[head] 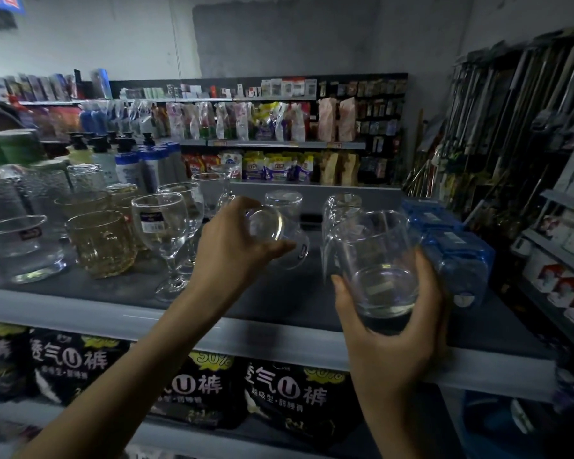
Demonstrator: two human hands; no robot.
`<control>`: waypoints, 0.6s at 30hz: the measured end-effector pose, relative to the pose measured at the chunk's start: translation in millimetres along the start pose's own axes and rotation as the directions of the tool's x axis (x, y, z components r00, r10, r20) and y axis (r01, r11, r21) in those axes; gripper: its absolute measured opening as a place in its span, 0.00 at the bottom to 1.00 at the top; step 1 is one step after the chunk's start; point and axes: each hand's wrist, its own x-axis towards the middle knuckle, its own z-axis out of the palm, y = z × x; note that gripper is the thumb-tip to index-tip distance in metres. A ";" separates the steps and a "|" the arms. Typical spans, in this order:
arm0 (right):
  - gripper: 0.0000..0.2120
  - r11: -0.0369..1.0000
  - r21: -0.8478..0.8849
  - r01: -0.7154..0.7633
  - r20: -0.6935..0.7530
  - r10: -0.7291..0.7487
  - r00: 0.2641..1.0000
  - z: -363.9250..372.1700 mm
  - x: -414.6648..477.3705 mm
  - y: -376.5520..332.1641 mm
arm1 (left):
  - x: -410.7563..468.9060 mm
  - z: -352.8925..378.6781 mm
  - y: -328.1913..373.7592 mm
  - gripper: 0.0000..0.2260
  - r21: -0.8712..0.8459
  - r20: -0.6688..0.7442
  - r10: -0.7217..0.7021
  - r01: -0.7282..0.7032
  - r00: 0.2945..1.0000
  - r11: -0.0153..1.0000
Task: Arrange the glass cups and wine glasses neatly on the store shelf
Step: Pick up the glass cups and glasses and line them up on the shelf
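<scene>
On the top shelf: glassware stands in groups on the dark shelf (272,293), with a bare stretch in the middle.
Left hand (232,250): grip clamped round a clear glass cup (267,226), tipped so its thick base faces the camera, low over the bare stretch just beside the wine glasses (161,226); probably being turned to stand there.
Right hand (391,336): grip wrapped round the lower half of an upright tumbler (378,270), held at the shelf's front near the blue packs (451,253); seemingly kept clear until its spot is free.
Groups: amber cups (101,243) left of the stemmed ones, upturned cups (284,202) at the back; like stands with like.
Glass: clear, smooth, thick-bottomed, a small label inside the tumbler's base; likely slippery, hence the full-hand holds.
</scene>
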 end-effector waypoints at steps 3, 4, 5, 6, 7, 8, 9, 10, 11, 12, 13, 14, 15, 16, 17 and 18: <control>0.37 1.000 -0.011 -0.001 -0.001 0.001 1.000 -0.2 -0.6 1.1 | 13.0 4.9 1.0 0.30 0.066 0.007 0.079 -0.079 0.997 0.995; 0.37 1.000 -0.013 -0.001 0.000 0.001 1.000 -0.3 -0.7 1.2 | 17.2 7.5 1.6 0.30 0.077 0.012 0.088 -0.089 0.996 0.993; 0.37 1.000 -0.017 0.000 0.003 0.000 1.000 -0.4 -0.8 1.0 | 20.9 10.4 2.5 0.30 0.084 0.015 0.091 -0.092 0.996 0.992; 0.38 1.000 -0.021 0.001 0.005 -0.001 1.000 -0.3 -1.0 0.8 | 25.0 13.3 3.9 0.30 0.088 0.015 0.089 -0.090 0.996 0.992; 0.38 1.000 -0.026 0.001 0.009 -0.001 1.000 -0.1 -1.3 0.4 | 29.4 16.3 4.8 0.29 0.091 0.018 0.075 -0.076 0.997 0.993; 0.37 1.000 -0.027 0.000 0.013 0.000 1.000 0.0 -1.5 -0.1 | 34.1 18.7 4.5 0.29 0.100 0.026 0.055 -0.058 0.998 0.993; 0.37 1.000 -0.023 -0.003 0.016 0.003 1.000 0.4 -1.4 -0.9 | 38.6 21.1 4.6 0.29 0.111 0.037 0.032 -0.036 0.999 0.993; 0.38 1.000 -0.019 -0.007 0.019 0.008 1.000 0.7 -1.2 -1.4 | 42.6 23.4 4.1 0.30 0.124 0.054 0.008 -0.015 0.999 0.992; 0.37 1.000 -0.020 -0.011 0.022 0.012 1.000 1.0 -0.8 -1.8 | 45.5 25.5 3.7 0.31 0.141 0.067 -0.002 -0.007 0.998 0.990; 0.38 1.000 -0.023 -0.012 0.024 0.013 1.000 1.0 -0.5 -1.9 | 47.7 27.4 2.8 0.32 0.166 0.079 -0.003 -0.011 0.997 0.986; 0.38 1.000 -0.026 -0.010 0.025 0.010 1.000 1.1 -0.2 -2.1 | 49.1 28.8 2.3 0.32 0.186 0.089 0.001 -0.017 0.996 0.982; 0.38 1.000 -0.023 -0.005 0.027 0.006 1.000 1.4 0.0 -1.8 | 50.1 29.4 2.0 0.32 0.205 0.101 -0.001 -0.020 0.995 0.979; 0.38 1.000 -0.017 -0.002 0.029 0.003 1.000 1.8 0.0 -1.8 | 51.5 29.6 1.4 0.32 0.216 0.118 -0.009 -0.017 0.993 0.976; 0.37 1.000 -0.012 -0.001 0.028 0.001 1.000 2.3 -0.1 -1.9 | 53.8 28.8 1.8 0.32 0.216 0.139 -0.021 -0.010 0.990 0.976; 0.37 1.000 -0.007 -0.001 0.026 0.002 1.000 2.7 -0.3 -1.9 | 56.7 27.0 3.9 0.30 0.196 0.151 -0.032 0.002 0.988 0.981; 0.38 1.000 -0.001 -0.002 0.024 0.002 1.000 2.9 -0.4 -1.8 | 60.4 25.1 7.2 0.25 0.153 0.148 -0.031 0.008 0.989 0.988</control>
